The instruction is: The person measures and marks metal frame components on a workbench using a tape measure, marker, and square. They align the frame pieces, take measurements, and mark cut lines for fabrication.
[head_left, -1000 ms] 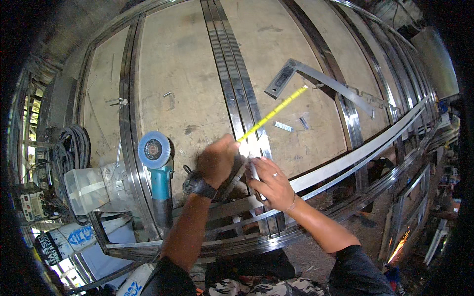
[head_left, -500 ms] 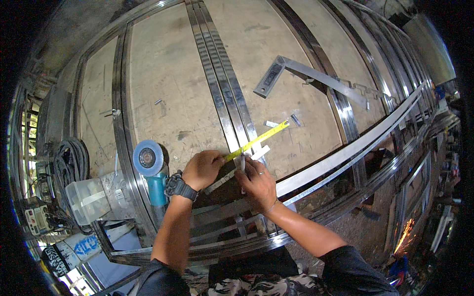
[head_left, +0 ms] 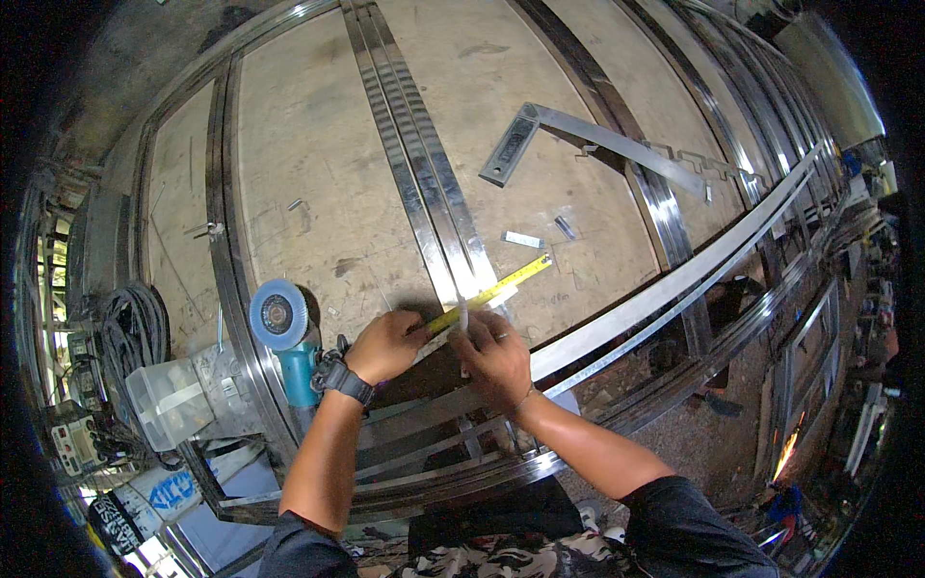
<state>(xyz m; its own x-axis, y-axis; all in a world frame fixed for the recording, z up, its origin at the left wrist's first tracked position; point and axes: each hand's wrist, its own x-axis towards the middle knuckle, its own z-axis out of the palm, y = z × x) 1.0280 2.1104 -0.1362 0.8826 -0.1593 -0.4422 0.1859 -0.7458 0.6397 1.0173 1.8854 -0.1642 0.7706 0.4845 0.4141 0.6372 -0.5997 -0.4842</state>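
My left hand (head_left: 387, 347), with a dark watch at the wrist, is closed on a tape measure whose case is hidden. Its yellow blade (head_left: 503, 287) slants up to the right across long shiny metal tubes (head_left: 424, 188). Close beside it, my right hand (head_left: 497, 358) pinches a slim pale stick (head_left: 462, 316), held almost upright against the blade; its exact kind is unclear. Just past the blade's tip lie two small metal pieces, one pale (head_left: 521, 239) and one darker (head_left: 565, 228). Left of my left hand rests a teal angle grinder (head_left: 301, 374) with a blue-rimmed disc.
A metal try square (head_left: 617, 144) lies at the upper right on the tan board (head_left: 318, 125). A long flat bar (head_left: 665, 299) runs along the near right. At left are a clear plastic box (head_left: 169, 400) and coiled black cable (head_left: 135, 328). Sparks (head_left: 788, 451) fly at the lower right.
The view has shifted slightly, moving the board and tools a little in the picture. Both hands stay together at the tape, and the slim stick stands against the blade.
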